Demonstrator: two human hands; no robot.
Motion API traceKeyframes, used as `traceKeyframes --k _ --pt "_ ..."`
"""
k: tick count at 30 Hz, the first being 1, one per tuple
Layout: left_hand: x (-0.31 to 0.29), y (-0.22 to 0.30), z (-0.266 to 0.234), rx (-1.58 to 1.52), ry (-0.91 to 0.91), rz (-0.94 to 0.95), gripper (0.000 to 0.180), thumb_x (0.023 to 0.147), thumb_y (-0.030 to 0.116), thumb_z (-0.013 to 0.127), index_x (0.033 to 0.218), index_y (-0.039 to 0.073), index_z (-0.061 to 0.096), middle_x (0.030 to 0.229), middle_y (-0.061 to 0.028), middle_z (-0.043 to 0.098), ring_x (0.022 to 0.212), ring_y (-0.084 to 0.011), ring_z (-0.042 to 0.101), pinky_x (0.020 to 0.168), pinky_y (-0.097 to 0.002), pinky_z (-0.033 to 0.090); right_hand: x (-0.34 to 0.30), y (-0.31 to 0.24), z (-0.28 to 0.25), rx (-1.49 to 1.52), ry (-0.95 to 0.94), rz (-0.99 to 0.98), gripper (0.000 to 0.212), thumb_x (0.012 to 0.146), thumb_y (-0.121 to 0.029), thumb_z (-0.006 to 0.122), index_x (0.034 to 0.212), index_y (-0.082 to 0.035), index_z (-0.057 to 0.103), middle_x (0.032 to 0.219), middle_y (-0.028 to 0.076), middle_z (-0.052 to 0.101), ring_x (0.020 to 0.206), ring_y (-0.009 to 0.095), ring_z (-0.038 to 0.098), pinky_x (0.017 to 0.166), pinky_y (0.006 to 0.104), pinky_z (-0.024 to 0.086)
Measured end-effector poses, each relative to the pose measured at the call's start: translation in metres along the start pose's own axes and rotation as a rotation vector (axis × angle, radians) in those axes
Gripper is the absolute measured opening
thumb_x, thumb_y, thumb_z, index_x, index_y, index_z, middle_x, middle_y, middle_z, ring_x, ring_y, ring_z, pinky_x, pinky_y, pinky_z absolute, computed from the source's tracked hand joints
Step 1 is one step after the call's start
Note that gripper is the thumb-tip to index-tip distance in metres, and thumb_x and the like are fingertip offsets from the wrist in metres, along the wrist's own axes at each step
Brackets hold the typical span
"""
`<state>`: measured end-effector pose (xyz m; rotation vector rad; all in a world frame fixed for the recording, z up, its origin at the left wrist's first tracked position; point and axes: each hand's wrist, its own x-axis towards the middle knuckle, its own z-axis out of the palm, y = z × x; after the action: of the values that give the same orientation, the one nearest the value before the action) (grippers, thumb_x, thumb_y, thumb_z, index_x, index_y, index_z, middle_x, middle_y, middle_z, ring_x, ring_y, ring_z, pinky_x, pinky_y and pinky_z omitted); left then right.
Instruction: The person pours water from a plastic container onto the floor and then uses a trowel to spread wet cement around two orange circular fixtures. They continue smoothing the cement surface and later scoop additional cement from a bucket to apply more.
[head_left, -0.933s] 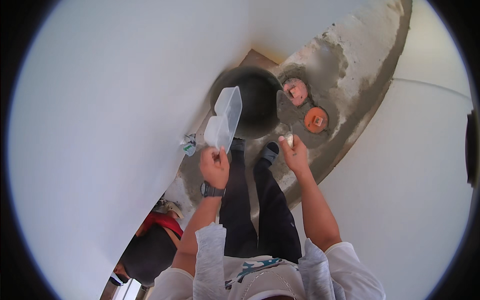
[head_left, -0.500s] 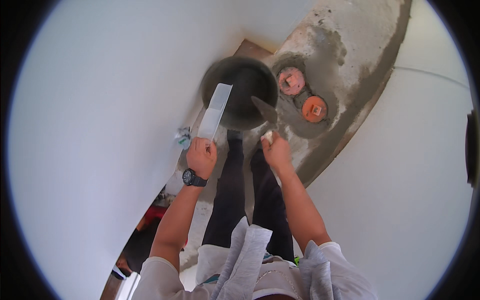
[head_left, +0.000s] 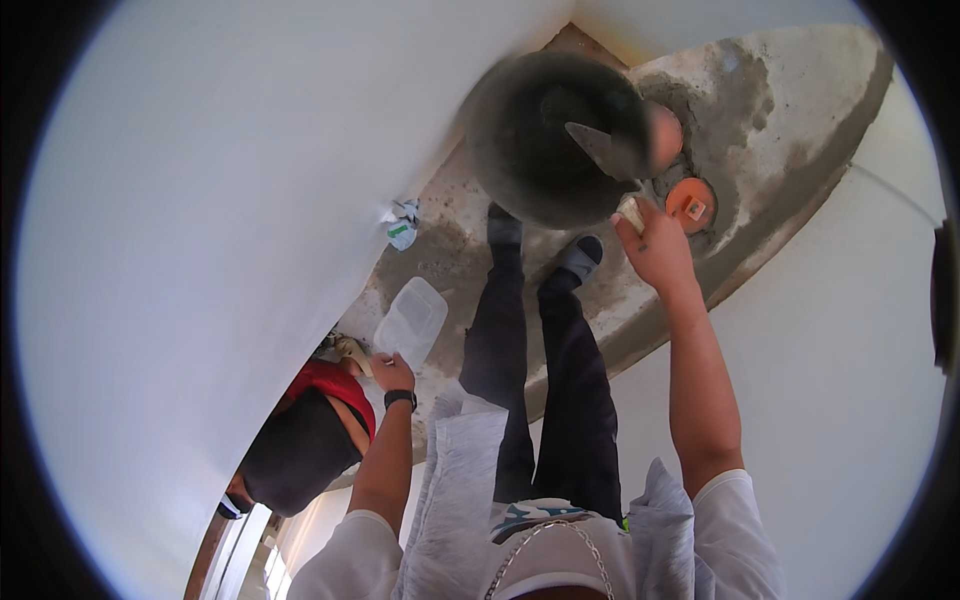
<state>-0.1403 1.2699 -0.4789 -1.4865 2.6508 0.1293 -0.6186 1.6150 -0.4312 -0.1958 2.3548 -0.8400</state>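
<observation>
My left hand (head_left: 393, 372) grips the near edge of a translucent rectangular plastic container (head_left: 413, 318) with rounded corners, held low at the left, away from the bucket. My right hand (head_left: 660, 245) is closed round the pale handle of a pointed trowel (head_left: 602, 150). The trowel's blade reaches left over the round black bucket (head_left: 530, 190), which stands on the floor past my feet. What the bucket holds is too dark to make out.
Two orange round caps, one (head_left: 690, 205) beside my right hand and another (head_left: 664, 135) partly behind the bucket, sit in patchy cement flooring (head_left: 810, 90). Crumpled plastic (head_left: 403, 225) lies by the left wall (head_left: 220, 200). Another person (head_left: 300, 450) in red and black is at lower left.
My left hand has drawn the plastic container back toward me from the bucket, turning its broad face into view. My right hand has moved right and forward with the trowel. The whole view has shifted.
</observation>
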Motion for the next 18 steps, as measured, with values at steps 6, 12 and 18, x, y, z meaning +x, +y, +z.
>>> traceKeyframes --k 6,12,18 --pt "0.075 -0.045 0.146 -0.026 -0.131 -0.483 0.028 0.080 0.018 0.078 0.095 0.001 0.062 0.091 -0.0205 0.069 0.086 -0.0365 0.069 0.082 -0.0450 0.053 -0.005 -0.006 -0.004 0.021 -0.013 0.103 0.032 0.092 -0.027 0.068 0.099 0.004 0.063 0.077 0.025 0.065 0.077 0.045 0.065 0.068 0.0484 0.050" --pt "0.126 -0.043 0.221 0.204 -0.772 -0.358 0.024 0.086 0.018 0.074 0.098 -0.002 0.068 0.083 -0.0181 0.072 0.080 -0.0348 0.071 0.076 -0.0426 0.054 -0.018 -0.008 0.004 0.008 0.040 0.169 0.032 0.096 -0.026 0.066 0.101 0.005 0.061 0.071 0.027 0.058 0.071 0.047 0.059 0.065 0.0476 0.047" --pt "0.090 0.140 0.085 -0.461 -0.682 0.070 0.036 0.100 0.029 0.065 0.118 -0.001 0.068 0.107 -0.0150 0.072 0.096 -0.0274 0.069 0.087 -0.0390 0.053 -0.023 -0.015 0.008 -0.113 0.056 0.205 0.028 0.091 -0.025 0.066 0.099 0.002 0.063 0.086 0.024 0.066 0.085 0.044 0.066 0.074 0.0524 0.051"
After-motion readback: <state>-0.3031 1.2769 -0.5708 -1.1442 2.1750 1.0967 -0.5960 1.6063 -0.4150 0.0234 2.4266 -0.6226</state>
